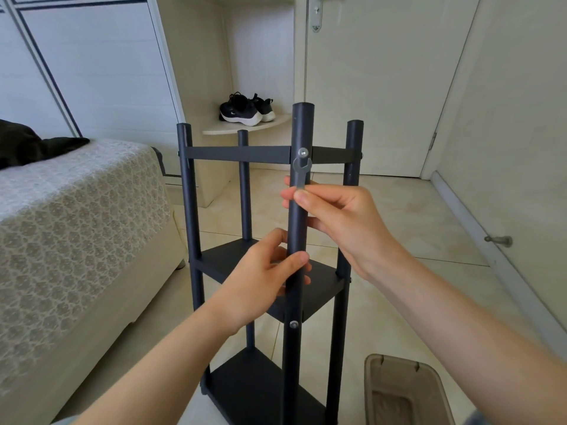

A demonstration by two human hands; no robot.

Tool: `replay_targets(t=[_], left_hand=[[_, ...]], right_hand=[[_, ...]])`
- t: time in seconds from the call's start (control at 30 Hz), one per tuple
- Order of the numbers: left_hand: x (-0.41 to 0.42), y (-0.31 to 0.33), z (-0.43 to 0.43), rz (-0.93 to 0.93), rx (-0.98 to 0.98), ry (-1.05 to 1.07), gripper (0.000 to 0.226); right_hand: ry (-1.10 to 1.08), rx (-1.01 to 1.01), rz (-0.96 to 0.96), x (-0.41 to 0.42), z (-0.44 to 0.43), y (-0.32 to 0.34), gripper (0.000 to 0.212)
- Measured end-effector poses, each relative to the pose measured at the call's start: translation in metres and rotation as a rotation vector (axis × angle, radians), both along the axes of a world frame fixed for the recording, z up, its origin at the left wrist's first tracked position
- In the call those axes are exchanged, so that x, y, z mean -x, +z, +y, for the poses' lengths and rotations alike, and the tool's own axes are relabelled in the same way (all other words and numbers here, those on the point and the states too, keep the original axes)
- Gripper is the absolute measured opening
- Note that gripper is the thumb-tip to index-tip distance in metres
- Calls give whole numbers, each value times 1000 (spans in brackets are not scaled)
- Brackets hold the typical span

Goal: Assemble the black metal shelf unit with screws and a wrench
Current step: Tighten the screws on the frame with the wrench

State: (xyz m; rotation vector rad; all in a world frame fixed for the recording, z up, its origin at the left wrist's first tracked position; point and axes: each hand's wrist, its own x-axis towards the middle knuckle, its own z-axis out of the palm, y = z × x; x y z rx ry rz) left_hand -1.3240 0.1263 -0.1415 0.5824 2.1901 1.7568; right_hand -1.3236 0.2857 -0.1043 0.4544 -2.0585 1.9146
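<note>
Floor (pixel 414 216): bed (pixel 76 210) left, bin (pixel 402 391) right, shoes (pixel 245 110) behind shelf (pixel 236 154).

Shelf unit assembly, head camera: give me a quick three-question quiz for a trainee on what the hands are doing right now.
1. What does the left hand grip?
2. True or false: the right hand holds the wrench by its open end.
3. How many silver screws show on the front post? A) one B) two C) four

Key
1. The front post, about halfway up.
2. False: it pinches the handle end, and the open end points up.
3. B
</note>
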Motion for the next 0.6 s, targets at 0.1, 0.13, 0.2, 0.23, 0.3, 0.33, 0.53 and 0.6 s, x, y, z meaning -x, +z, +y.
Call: replay_targets(t=[0.1,0.13,0.2,0.23,0.3,0.33,0.53,0.6], left_hand=[[-1,2,0,14,10,-31,14],[-1,3,0,20,11,-44,15],[-2,4,0,27,4,-67,17],[-1,5,-1,26,-3,-80,19],[-1,6,-3,32,-10,-111,21],[-1,7,-5,44,-3,-125,21],[-5,9,-9,104,-2,-107,23],[-7,10,-10,125,0,-96,27]], right_hand=[[-24,13,1,-3,0,1,18],[-30,16,6,-4,1,2,18],[-36,13,21,-6,0,5,18],[-34,11,31,-7,0,6,18],[-27,2,51,-10,1,9,18],[-22,-1,61,-11,0,10,19],[7,-20,106,-17,-5,14,17],[11,-23,115,-18,-6,14,18]])
